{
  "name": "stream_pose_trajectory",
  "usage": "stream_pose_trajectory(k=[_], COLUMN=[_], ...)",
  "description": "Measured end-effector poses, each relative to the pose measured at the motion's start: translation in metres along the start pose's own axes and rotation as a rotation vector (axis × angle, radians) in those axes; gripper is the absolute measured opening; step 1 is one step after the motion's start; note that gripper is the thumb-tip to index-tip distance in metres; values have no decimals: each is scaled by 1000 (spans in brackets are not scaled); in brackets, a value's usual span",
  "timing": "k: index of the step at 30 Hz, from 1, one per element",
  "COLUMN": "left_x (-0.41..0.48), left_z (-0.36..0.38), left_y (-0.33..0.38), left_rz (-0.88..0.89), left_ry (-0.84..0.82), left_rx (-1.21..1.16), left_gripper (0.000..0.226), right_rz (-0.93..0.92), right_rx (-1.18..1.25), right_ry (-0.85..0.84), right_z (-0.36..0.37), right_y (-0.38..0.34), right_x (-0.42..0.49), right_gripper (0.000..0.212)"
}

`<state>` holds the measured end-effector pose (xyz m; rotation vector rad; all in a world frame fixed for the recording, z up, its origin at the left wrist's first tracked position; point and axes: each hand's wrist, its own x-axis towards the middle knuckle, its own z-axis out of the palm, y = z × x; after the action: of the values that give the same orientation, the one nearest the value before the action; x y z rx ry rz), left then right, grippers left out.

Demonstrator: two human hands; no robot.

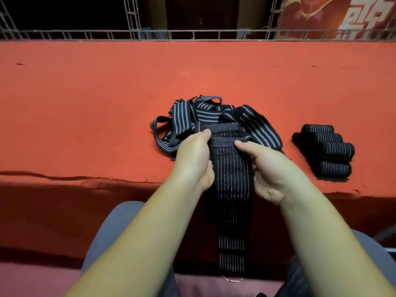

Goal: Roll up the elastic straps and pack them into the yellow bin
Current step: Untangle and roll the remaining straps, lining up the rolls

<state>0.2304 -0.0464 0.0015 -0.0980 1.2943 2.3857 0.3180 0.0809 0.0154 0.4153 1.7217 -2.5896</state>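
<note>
Elastic straps [205, 118] on red cloth table [85, 103].

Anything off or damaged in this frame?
Frayed threads hang from the lower end of the strap gripped by the left hand and right hand. The unrolled straps lie tangled on the red table. No yellow bin in view; the rolled straps sit on the table.
</note>
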Motion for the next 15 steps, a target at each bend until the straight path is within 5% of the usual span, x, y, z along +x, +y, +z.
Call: stream_pose_trajectory(k=[5,9,13,15], left_x=[32,48,57,61], left_z=[-3,-10,-16,-17], left_y=[-13,-34,-51,-52], left_rz=[-16,-90,-119,-111], left_ry=[20,49,12,-18], left_rx=[31,106,173,197], left_gripper=[42,39,36,36], right_rz=[-64,-93,-163,-174], right_rx=[-255,-350,-374,-373], right_ry=[117,213,190,176], right_z=[-18,-36,-45,-47], right_y=[9,25,38,40], right_x=[28,49,59,61], right_gripper=[25,63,10,26])
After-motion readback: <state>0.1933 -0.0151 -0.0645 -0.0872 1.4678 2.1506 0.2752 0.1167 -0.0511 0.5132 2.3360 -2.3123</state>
